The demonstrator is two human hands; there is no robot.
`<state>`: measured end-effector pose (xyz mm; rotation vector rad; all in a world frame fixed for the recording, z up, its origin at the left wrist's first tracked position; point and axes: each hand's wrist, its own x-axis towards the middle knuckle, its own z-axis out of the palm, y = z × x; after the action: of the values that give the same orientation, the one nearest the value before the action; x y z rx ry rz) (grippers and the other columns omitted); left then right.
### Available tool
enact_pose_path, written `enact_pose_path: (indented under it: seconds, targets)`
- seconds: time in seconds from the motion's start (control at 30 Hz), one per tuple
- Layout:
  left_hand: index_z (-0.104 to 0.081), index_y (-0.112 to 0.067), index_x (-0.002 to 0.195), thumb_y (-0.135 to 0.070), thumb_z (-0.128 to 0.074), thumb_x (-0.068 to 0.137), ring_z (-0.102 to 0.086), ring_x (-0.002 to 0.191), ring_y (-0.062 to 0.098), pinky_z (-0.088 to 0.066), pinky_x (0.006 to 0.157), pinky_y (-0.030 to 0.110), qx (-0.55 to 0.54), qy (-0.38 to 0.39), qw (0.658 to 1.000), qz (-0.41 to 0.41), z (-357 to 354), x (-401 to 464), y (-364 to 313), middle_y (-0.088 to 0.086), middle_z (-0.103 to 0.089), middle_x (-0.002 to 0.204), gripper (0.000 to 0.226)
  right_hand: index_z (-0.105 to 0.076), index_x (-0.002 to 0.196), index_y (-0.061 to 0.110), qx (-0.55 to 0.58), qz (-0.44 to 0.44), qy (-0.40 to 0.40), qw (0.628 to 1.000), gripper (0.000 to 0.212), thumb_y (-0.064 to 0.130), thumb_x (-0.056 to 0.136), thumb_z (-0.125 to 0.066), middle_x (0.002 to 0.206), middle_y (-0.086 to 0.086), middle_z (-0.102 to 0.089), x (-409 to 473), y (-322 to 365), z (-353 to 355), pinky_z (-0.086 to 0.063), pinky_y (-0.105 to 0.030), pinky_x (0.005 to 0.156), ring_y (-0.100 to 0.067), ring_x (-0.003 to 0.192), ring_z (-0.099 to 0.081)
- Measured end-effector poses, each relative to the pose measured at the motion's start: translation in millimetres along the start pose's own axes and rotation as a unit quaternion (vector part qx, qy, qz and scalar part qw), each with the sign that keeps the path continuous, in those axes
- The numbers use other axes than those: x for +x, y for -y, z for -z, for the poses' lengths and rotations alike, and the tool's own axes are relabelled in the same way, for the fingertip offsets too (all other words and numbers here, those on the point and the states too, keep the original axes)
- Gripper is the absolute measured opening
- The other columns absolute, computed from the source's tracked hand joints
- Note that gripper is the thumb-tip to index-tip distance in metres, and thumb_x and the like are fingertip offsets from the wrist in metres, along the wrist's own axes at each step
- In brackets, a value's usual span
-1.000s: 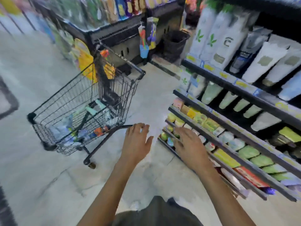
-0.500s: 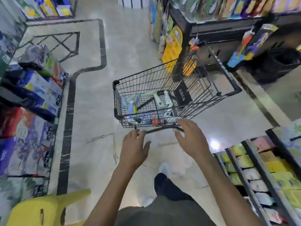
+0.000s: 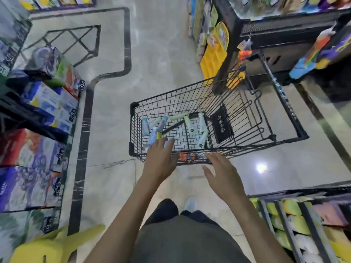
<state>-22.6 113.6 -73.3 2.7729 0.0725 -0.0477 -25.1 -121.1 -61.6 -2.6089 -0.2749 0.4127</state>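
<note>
Two empty hands extend with fingers spread, likely to grasp the cart point(image 3: 180, 99) standing mid-aisle. The left hand point(image 3: 161, 158) hovers over its near-left corner, the right hand point(image 3: 223, 175) just short of its near rim. Tubes point(image 3: 190, 126) lie inside.

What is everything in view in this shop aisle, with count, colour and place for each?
cart: one, black wire, mid-floor.
tubes: several, pale green, white and blue, lying in the cart.
sign plate: one, black, on the cart's seat flap.
boxes: many, blue, red and purple, stacked at left.
trays: a few, yellow, hung beyond the cart.
shelf packs: many, green, yellow, pink, lower right.
plastic seat: one, yellow, bottom left.
shoe: one, white, below the cart.
left grip: one, bare, fingers straight, over the cart's near rim.
right grip: one, bare, open, at the same rim.
</note>
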Motion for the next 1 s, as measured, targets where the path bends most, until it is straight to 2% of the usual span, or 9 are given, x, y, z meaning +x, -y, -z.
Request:
enact_pose_path:
  seconds: [0.13,0.27,0.33,0.4,0.53,0.63,0.8,0.9,1.0]
  targets:
    - [-0.057,-0.011,0.132,-0.045,-0.043,0.094,-0.058,0.11,0.04,-0.051,0.09,0.049,-0.01,0.026,1.0,0.011,-11.2,35.9,5.1,0.016,-0.062,0.125,0.053,-0.05,0.15,0.023,0.011,-0.022,0.031,0.999,0.048,0.042,0.106,-0.049,0.155,0.003,-0.048,29.9,-10.3,-1.8,-0.032,-0.037,0.118,-0.018,0.144,-0.039]
    - [-0.062,-0.01,0.124,-0.032,-0.064,0.093,-0.061,0.099,0.038,-0.049,0.08,0.044,-0.011,0.039,0.999,0.033,-34.5,60.3,22.6,0.013,-0.065,0.112,0.038,-0.052,0.148,0.022,0.006,-0.03,0.06,0.998,0.047,0.04,0.105,-0.051,0.154,0.002,-0.049,78.5,-11.3,-6.6,-0.033,-0.035,0.115,-0.019,0.144,-0.04]
    - [-0.061,-0.011,0.124,-0.038,-0.056,0.094,-0.06,0.096,0.036,-0.049,0.075,0.043,-0.025,0.065,0.997,0.04,-46.7,73.5,34.2,0.011,-0.064,0.109,0.041,-0.052,0.148,0.022,0.002,-0.034,0.067,0.997,0.047,0.039,0.105,-0.052,0.154,0.001,-0.049,111.6,-8.5,-8.6,-0.036,-0.037,0.114,-0.019,0.143,-0.041]
    - [-0.058,-0.012,0.129,-0.041,-0.05,0.094,-0.059,0.102,0.036,-0.049,0.08,0.044,-0.035,0.1,0.993,0.05,-57.8,89.6,47.5,0.011,-0.062,0.114,0.046,-0.053,0.147,0.02,0.002,-0.029,0.072,0.997,0.046,0.038,0.105,-0.053,0.148,0.0,-0.054,148.6,-5.3,-11.9,-0.041,-0.038,0.108,-0.021,0.136,-0.047]
    - [-0.055,-0.012,0.136,-0.036,-0.057,0.099,-0.056,0.114,0.035,-0.049,0.088,0.045,-0.068,0.154,0.981,0.098,-75.3,126.4,76.4,0.011,-0.061,0.126,0.044,-0.053,0.145,0.02,0.008,-0.045,0.083,0.996,0.044,0.037,0.104,-0.055,0.145,0.001,-0.055,221.0,-0.4,-20.5,-0.046,-0.039,0.105,-0.021,0.132,-0.052]
    - [-0.055,-0.01,0.131,-0.035,-0.059,0.098,-0.057,0.11,0.039,-0.052,0.084,0.05,-0.097,0.173,0.97,0.138,-92.4,152.7,104.1,0.016,-0.061,0.122,0.042,-0.054,0.144,0.021,0.011,-0.054,0.098,0.994,0.042,0.035,0.104,-0.055,0.146,0.001,-0.055,269.6,1.6,-33.3,-0.044,-0.037,0.104,-0.021,0.133,-0.052]
    - [-0.053,-0.009,0.134,-0.034,-0.061,0.095,-0.06,0.11,0.041,-0.054,0.085,0.052,-0.142,0.215,0.934,0.248,-145.3,191.4,150.7,0.019,-0.062,0.122,0.048,-0.053,0.144,0.021,0.034,-0.108,0.138,0.984,0.043,0.037,0.105,-0.055,0.15,-0.001,-0.053,337.8,-10.4,-71.8,-0.046,-0.041,0.105,-0.025,0.131,-0.054]
    - [-0.05,-0.008,0.136,-0.03,-0.063,0.093,-0.06,0.111,0.041,-0.054,0.086,0.051,-0.158,0.236,0.912,0.296,-187.4,214.9,173.4,0.021,-0.062,0.122,0.05,-0.052,0.145,0.019,0.051,-0.147,0.153,0.976,0.044,0.035,0.104,-0.056,0.147,-0.004,-0.055,374.0,-32.4,-109.5,-0.05,-0.034,0.091,-0.026,0.115,-0.061]
    - [-0.046,-0.004,0.141,-0.023,-0.061,0.095,-0.057,0.119,0.04,-0.051,0.093,0.049,-0.158,0.253,0.886,0.355,-233.1,236.4,195.3,0.022,-0.058,0.131,0.053,-0.052,0.143,0.019,0.07,-0.186,0.165,0.966,0.045,0.036,0.102,-0.059,0.141,-0.009,-0.06,410.3,-59.2,-156.1,-0.048,-0.038,0.098,-0.029,0.123,-0.06]
